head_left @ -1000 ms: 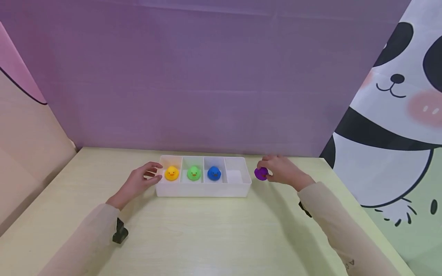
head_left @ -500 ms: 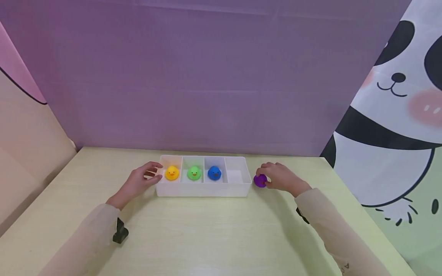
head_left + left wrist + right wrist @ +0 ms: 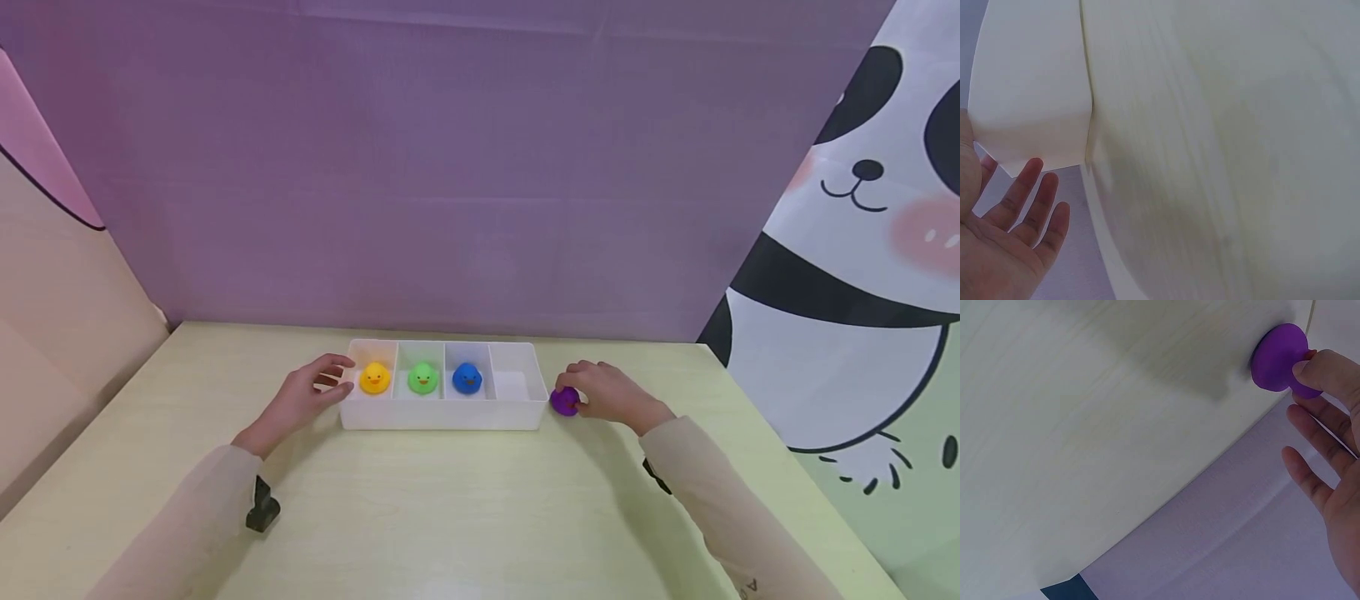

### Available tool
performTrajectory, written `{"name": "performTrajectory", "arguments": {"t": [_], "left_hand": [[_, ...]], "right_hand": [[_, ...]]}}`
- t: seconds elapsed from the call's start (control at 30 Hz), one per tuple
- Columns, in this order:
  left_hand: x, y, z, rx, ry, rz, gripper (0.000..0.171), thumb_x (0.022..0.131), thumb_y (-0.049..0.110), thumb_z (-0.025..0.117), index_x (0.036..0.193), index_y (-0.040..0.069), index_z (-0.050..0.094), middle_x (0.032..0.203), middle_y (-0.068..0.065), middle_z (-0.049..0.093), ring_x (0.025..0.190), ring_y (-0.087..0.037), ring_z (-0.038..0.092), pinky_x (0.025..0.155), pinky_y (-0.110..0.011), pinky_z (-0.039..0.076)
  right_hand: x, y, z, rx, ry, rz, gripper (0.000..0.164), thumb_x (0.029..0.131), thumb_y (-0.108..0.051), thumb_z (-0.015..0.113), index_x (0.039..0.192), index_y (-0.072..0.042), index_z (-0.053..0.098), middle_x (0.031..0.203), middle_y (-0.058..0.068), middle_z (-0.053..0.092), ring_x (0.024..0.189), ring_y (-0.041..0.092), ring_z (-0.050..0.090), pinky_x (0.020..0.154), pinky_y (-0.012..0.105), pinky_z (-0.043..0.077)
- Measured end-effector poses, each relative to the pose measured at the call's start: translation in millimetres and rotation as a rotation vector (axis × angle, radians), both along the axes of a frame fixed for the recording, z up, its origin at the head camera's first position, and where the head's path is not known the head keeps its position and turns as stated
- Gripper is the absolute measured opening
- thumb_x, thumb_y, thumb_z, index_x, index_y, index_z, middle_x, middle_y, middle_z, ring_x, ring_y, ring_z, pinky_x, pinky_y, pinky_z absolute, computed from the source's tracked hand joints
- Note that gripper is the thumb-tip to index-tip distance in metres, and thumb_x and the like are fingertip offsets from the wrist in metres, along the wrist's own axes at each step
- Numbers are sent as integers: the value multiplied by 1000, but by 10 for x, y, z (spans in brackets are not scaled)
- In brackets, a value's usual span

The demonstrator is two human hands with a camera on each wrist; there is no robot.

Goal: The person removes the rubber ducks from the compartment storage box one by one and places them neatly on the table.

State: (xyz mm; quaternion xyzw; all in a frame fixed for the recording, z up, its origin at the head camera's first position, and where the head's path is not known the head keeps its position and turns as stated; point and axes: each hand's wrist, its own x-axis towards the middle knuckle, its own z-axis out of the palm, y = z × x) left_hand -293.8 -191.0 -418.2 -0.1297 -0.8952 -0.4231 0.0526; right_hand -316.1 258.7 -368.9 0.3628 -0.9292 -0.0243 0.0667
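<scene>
In the head view my right hand pinches a purple rubber duck just right of a white divided box. The right wrist view shows the thumb and a finger on the purple duck, its flat round base turned to the camera and the other fingers spread. My left hand is at the box's left end, fingers spread and fingertips at the wall; the left wrist view shows the fingers loosely extended there. A yellow duck, a green duck and a blue duck sit in separate compartments.
The box's rightmost compartment holds nothing visible. A pale wooden table lies under everything. Behind it hangs a purple backdrop, and a panda-printed wall stands at the right.
My right hand has brought the purple duck a short way down in the head view, toward the box's front right corner. The left hand and the box have stayed in place.
</scene>
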Motion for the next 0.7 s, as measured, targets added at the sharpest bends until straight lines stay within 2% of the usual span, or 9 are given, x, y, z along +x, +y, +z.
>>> {"name": "performTrajectory", "arguments": {"t": [0.43,0.7], "left_hand": [[9,12,14,4,10,-6,36,87,17,61,122,11,52,114,-20,58,99,-33,58,85,-45,51],[12,12,7,7,8,-2,36,87,17,61,122,11,52,114,-20,57,99,-33,58,85,-44,51]], "right_hand": [[15,20,19,-4,-10,-4,34,66,0,74,96,-15,66,92,0,62,89,21,57,68,40,47],[-4,38,85,17,-34,-33,34,69,-4,73,101,-14,64,101,4,63,98,25,57,77,46,48]]}}
